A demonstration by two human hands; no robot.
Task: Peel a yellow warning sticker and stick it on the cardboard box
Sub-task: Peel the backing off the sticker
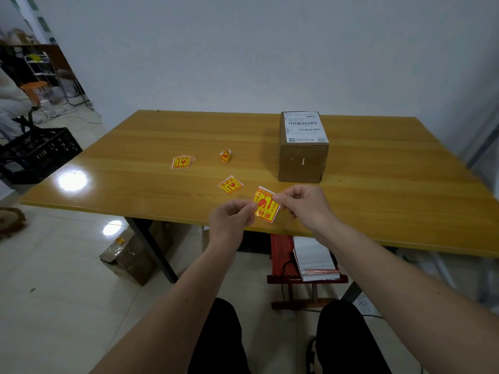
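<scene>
Yellow and red, the warning sticker (266, 205) hangs between my two hands above the near edge of the wooden surface (378, 201). My left hand (232, 215) pinches its lower left corner; the fingers (278, 197) of my right hand (303, 205) are closed on the top corner, where a white backing peeks out. I judge peeling is in hand, not finished. Next I must split the glossy film from its paper, then carry it beyond my right fingers to the plain brown cardboard box (302, 157).
</scene>
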